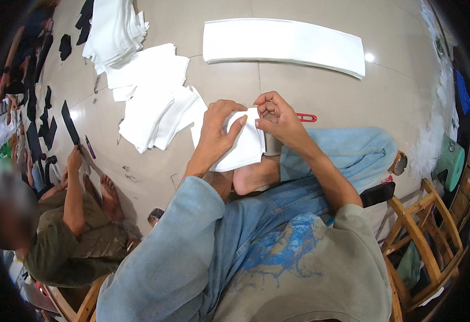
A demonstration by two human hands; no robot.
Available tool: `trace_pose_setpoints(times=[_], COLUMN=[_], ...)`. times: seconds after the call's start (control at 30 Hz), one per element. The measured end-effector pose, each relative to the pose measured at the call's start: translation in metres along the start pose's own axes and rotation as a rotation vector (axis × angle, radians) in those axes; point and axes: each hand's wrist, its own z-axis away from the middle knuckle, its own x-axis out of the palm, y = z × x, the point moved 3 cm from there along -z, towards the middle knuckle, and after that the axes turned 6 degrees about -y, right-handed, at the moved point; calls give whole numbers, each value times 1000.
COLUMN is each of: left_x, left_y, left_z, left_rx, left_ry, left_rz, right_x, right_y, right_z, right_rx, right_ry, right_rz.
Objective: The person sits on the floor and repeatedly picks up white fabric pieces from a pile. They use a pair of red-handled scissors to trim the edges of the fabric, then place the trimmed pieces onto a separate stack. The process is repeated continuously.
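Observation:
My left hand point(223, 124) holds a folded white fabric piece point(241, 147) over my crossed feet, its thumb on top near the upper edge. My right hand point(277, 116) is at the upper right corner of that piece, fingers curled and thumb beside the edge; whether it pinches the cloth is unclear. To the left, fanned white fabric pieces point(154, 108) lie on the tiled floor, some reaching up to my left hand. Farther ahead lies a neat long stack of white fabric point(283, 44). A red-handled tool point(307, 117) shows just beyond my right hand.
Another person point(74, 225) sits at the left, holding a dark strip point(70, 122) near a pen point(90, 147). More white fabric point(112, 32) is piled at the upper left. A wooden stool point(416, 225), a green plastic stool point(452, 163) and white fluffy scraps point(432, 141) are at the right.

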Motion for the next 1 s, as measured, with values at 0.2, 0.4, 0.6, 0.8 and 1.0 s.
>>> trace_pose_setpoints(times=[0.2,0.4,0.6,0.8,1.0], left_x=[0,-3,0,2,2], left_y=[-6,-4,-13,-13,-15], left_z=[2,-2,-10,-13,-14], left_rx=[26,51,-108,-92,-108], left_ry=[-27,-96,-149,-154,-172], left_rz=[-34,58,48,46,35], right_x=[2,-2,-10,-27,-24], right_y=[-6,-3,-10,-15,-16], right_z=[1,-1,-1,-3,-4], right_rx=[-14,15,61,167,166], right_ry=[-9,-37,-38,-91,-151], right_rz=[18,76,63,247,302])
